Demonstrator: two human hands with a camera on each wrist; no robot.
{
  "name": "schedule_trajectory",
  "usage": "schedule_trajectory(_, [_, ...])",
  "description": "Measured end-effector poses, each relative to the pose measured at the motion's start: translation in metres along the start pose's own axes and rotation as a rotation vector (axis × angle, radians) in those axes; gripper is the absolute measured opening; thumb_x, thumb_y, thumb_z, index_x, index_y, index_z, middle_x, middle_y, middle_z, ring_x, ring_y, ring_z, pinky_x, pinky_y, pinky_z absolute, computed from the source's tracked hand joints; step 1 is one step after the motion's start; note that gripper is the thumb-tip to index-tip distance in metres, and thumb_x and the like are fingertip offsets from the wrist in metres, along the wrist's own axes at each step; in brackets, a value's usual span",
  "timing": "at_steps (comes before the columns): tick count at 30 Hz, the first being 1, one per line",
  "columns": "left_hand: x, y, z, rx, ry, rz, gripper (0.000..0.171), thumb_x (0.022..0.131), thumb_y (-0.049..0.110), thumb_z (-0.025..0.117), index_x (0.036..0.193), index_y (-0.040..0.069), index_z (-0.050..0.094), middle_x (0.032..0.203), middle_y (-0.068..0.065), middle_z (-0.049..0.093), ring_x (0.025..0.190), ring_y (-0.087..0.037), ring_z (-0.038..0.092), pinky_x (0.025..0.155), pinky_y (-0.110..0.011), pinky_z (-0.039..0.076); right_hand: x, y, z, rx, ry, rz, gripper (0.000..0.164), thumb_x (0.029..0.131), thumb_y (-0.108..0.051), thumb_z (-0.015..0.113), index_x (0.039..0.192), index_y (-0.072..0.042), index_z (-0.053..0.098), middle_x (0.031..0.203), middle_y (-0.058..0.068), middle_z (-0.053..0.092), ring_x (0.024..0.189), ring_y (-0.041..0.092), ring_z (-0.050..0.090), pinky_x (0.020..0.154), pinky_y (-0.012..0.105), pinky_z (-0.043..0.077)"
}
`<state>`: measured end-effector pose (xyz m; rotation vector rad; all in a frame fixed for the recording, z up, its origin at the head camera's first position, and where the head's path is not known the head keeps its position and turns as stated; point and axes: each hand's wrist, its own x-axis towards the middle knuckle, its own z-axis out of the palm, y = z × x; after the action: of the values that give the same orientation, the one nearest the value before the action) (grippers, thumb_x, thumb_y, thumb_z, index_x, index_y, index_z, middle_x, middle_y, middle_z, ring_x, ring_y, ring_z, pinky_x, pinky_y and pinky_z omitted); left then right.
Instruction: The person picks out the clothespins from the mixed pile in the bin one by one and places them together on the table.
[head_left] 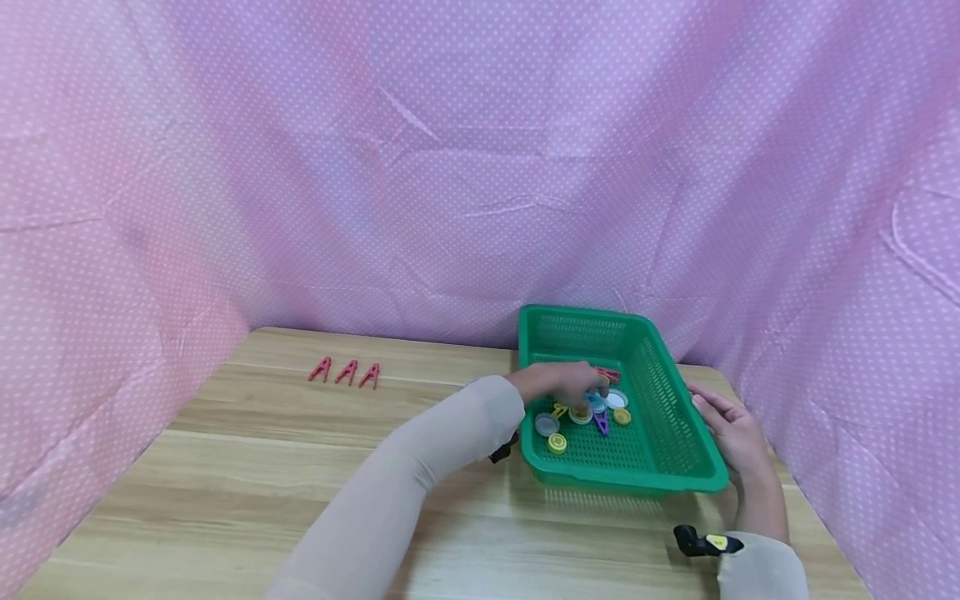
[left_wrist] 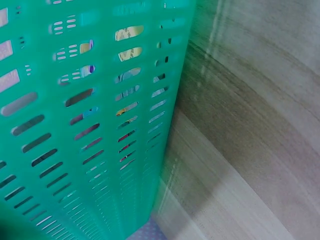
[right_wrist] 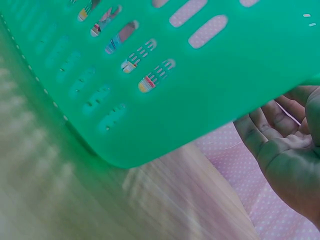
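Note:
A green plastic basket (head_left: 678,482) with slotted walls stands on the right of the table. My left hand (head_left: 573,385) reaches over its left wall, fingers pointing down among the small things inside; whether they pinch anything is hidden. Around those fingers lie a purple clothespin (head_left: 602,423), a yellow clothespin (head_left: 559,410), red clothespins (head_left: 609,374), a grey cap (head_left: 547,425), a white cap (head_left: 617,399) and yellow caps (head_left: 557,443). At the basket's right rim, my right hand (head_left: 738,433) holds the edge; its palm shows below the rim in the right wrist view.
Three red clothespins (head_left: 347,372) lie in a row at the back left of the wooden table (head_left: 262,467). Pink dotted cloth (head_left: 450,208) hangs behind and on both sides. The left wrist view shows mostly the basket's outer wall (left_wrist: 100,125).

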<state>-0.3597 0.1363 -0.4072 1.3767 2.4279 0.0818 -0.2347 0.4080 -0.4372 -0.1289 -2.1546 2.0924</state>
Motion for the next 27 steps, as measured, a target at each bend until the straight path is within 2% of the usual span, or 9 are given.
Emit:
schedule_trajectory(10, [0.0, -0.003, -0.001, -0.01, 0.03, 0.014, 0.043, 0.102, 0.019, 0.064, 0.145, 0.016, 0.057, 0.144, 0.003, 0.058, 0.131, -0.01, 0.053, 0.099, -0.02, 0.047, -0.001, 0.0, 0.001, 0.009, -0.02, -0.01, 0.032, 0.1, -0.026, 0.068, 0.131, -0.022, 0.072, 0.108, -0.022, 0.072, 0.089, 0.0, 0.07, 0.071, 0.019, 0.057])
schedule_trajectory(17, [0.0, -0.004, -0.002, -0.047, 0.095, 0.039, 0.038, 0.1, 0.018, 0.066, 0.138, 0.013, 0.064, 0.135, 0.001, 0.063, 0.124, -0.011, 0.058, 0.095, -0.019, 0.048, -0.002, -0.001, 0.0, 0.01, -0.022, -0.007, 0.032, 0.1, -0.026, 0.068, 0.132, -0.023, 0.071, 0.109, -0.023, 0.072, 0.09, -0.001, 0.069, 0.071, 0.019, 0.057])
schedule_trajectory(27, [-0.012, 0.004, -0.007, -0.022, 0.162, 0.061, 0.037, 0.099, 0.018, 0.068, 0.136, 0.013, 0.065, 0.134, 0.002, 0.063, 0.125, -0.011, 0.057, 0.095, -0.019, 0.047, 0.0, 0.001, 0.0, 0.041, -0.024, -0.004, 0.035, 0.101, -0.022, 0.067, 0.136, -0.019, 0.068, 0.109, -0.022, 0.072, 0.089, 0.0, 0.07, 0.071, 0.019, 0.056])
